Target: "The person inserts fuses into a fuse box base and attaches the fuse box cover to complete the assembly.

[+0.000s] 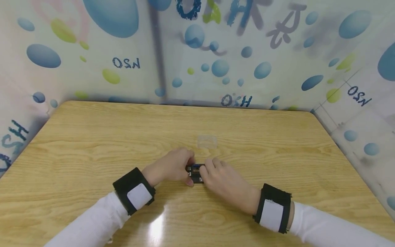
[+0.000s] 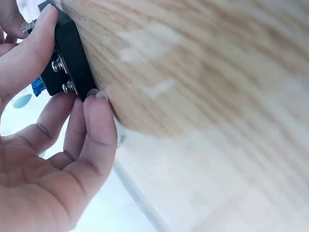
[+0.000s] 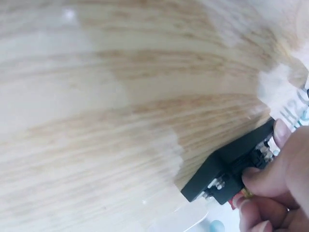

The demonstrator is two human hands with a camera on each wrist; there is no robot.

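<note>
A black terminal block (image 1: pixel 196 178) with metal screws lies on the table between both hands. My left hand (image 1: pixel 172 164) grips its left end, thumb on one side and fingers on the other; in the left wrist view a small blue part (image 2: pixel 38 87) stands out from the block's top. From the right, my right hand (image 1: pixel 223 180) holds the other end with curled fingers. The right wrist view has the thumb against the block (image 3: pixel 207 179) and a fingertip by a small red part (image 3: pixel 236 197), mostly hidden by the fingers.
Beyond the hands, a clear plastic piece (image 1: pixel 207 141) lies on the wood-grain table (image 1: pixel 123 133). A wall covering (image 1: pixel 172 51) with blue and green bubbles rises behind the table's far edge and along its sides. Both wrists wear black straps.
</note>
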